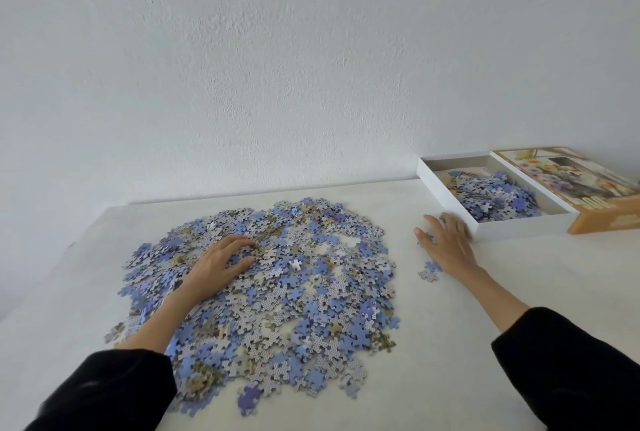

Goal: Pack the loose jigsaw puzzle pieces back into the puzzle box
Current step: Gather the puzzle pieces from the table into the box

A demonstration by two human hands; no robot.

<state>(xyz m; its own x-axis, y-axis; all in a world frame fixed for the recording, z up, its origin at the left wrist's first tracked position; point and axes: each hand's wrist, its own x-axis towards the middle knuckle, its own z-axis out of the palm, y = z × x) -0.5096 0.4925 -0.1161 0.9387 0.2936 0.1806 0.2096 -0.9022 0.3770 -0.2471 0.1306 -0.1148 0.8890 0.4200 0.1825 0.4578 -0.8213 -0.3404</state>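
A white wall with a fine, rough plaster texture fills the upper half of the view. Below it, an off-white matte bench runs back until its far edge meets the wall. Soft, even light falls across both, casting only faint shadows.
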